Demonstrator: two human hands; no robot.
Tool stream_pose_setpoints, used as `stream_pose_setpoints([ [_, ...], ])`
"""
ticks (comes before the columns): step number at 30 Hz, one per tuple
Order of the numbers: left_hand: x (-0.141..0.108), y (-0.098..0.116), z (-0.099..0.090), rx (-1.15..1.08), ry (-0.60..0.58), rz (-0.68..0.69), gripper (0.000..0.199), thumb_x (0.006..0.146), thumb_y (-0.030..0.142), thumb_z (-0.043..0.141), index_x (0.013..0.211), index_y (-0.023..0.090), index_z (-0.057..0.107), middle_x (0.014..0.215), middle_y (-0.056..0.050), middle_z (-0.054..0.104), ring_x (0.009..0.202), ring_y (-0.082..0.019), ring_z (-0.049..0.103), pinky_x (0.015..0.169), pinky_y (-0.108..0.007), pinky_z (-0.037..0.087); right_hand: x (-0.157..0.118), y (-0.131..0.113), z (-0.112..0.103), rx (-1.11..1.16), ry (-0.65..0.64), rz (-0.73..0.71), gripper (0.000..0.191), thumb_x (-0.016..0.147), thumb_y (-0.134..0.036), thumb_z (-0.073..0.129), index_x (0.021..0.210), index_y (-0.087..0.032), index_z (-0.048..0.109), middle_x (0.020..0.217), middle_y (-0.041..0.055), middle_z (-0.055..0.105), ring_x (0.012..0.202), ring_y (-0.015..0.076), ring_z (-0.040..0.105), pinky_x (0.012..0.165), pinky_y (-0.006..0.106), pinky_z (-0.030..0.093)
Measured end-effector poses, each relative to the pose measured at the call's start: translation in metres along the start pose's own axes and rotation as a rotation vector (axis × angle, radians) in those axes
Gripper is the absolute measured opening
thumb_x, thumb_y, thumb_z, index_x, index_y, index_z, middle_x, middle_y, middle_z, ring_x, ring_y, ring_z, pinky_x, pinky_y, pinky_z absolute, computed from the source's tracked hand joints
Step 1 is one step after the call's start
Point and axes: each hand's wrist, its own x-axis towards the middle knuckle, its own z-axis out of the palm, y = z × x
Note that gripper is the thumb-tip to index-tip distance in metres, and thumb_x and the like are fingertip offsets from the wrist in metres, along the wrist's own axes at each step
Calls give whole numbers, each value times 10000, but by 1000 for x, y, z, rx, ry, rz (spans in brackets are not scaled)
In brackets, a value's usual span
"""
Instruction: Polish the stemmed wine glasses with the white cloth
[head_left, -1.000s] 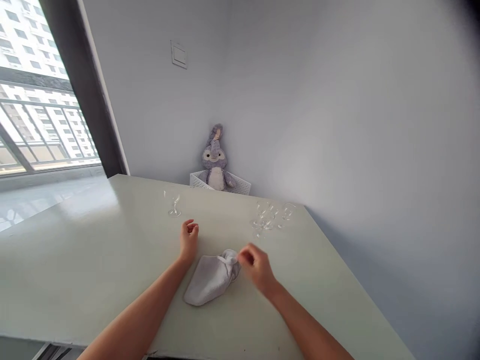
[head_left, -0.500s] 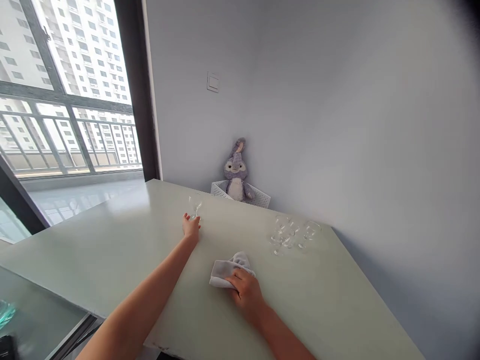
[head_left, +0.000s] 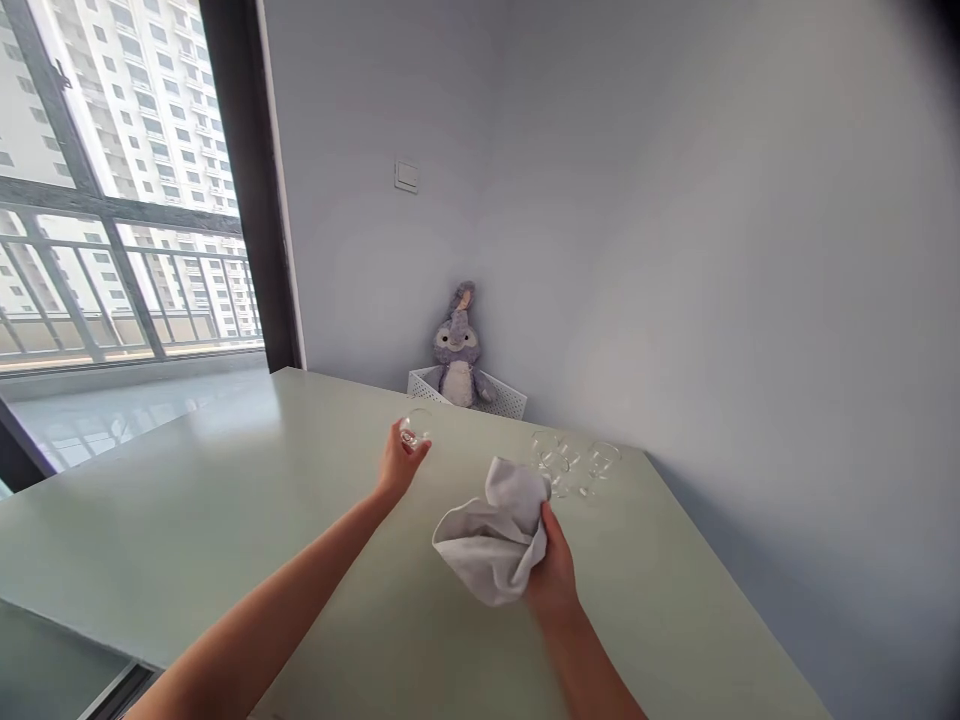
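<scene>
A clear stemmed glass is gripped between the thumb and fingers of my left hand, at the far side of the pale green table. A light grey cloth hangs loosely folded from my right hand, raised off the tabletop. Its thumb presses on the cloth's right edge, and the other fingers are hidden behind the fabric. Beyond the cloth, several clear glasses stand close together near the right wall; the cloth covers part of them.
A purple plush toy sits in a white perforated basket behind the table. Grey walls meet at the corner there. At the left is a large window with a dark frame. The table's right edge runs along the wall.
My left hand has closed on the stemmed glass and moved it slightly right. My right hand has lifted the cloth off the table, and the cloth has opened out. The view has shifted slightly.
</scene>
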Motion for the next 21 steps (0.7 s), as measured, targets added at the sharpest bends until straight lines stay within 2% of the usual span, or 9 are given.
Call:
stream_pose_setpoints([
  [3, -39, 14, 15, 133, -61, 258, 560, 685, 353, 616, 1202, 256, 423, 991, -29, 537, 653, -115, 497, 707, -298, 423, -2, -13, 0, 54, -28, 33, 368, 753, -501, 541, 972, -221, 632, 896, 37, 679, 821, 246, 619, 692, 372, 477],
  [6, -69, 16, 22, 114, -62, 297, 516, 709, 340, 594, 1191, 245, 437, 1028, -52, 527, 718, -146, 530, 756, -326, 423, 0, -11, -2, 54, -22, -120, 385, 774, -515, 506, 1005, -227, 615, 975, 42, 659, 903, 248, 597, 710, 379, 477],
  [8, -79, 12, 22, 48, -70, 248, 504, 699, 340, 607, 1169, 247, 452, 1050, -61, 528, 792, -173, 551, 787, -344, 422, 2, -7, -5, -2, -25, -282, 327, 781, -490, 518, 955, -235, 623, 967, 31, 650, 917, 226, 580, 715, 347, 469],
  [11, -82, 8, 20, -187, -151, 131, 522, 678, 352, 637, 1148, 248, 436, 1053, -56, 533, 887, -196, 572, 821, -351, 422, 2, -1, -8, -174, -75, -438, 264, 779, -460, 551, 779, -209, 632, 778, 24, 634, 801, 191, 569, 649, 291, 449],
  [13, -82, 10, 19, -405, -226, 32, 510, 693, 375, 628, 1137, 247, 411, 1057, -49, 521, 915, -196, 586, 829, -342, 429, 2, 2, -8, -243, -108, -441, 290, 786, -459, 546, 683, -195, 604, 668, 16, 594, 694, 167, 548, 587, 270, 429],
  [15, -84, 15, 20, -560, -314, -72, 484, 702, 397, 619, 1111, 244, 409, 1037, -39, 519, 905, -194, 601, 816, -326, 442, 2, 6, -7, -259, -129, -405, 305, 799, -463, 527, 678, -191, 588, 656, 13, 582, 646, 153, 534, 558, 262, 419],
  [18, -93, 21, 21, -590, -428, -187, 500, 675, 419, 639, 1086, 235, 422, 963, -26, 548, 820, -176, 615, 733, -295, 468, 6, 9, -6, -239, -93, -366, 305, 797, -485, 515, 774, -192, 594, 727, 21, 610, 661, 152, 553, 545, 255, 424],
  [21, -104, 21, 23, -566, -472, -184, 505, 664, 411, 647, 1081, 228, 426, 889, -19, 575, 762, -159, 611, 689, -279, 477, 15, 8, -10, -194, 24, -347, 348, 779, -521, 513, 866, -193, 590, 841, 41, 637, 737, 168, 583, 546, 248, 439],
])
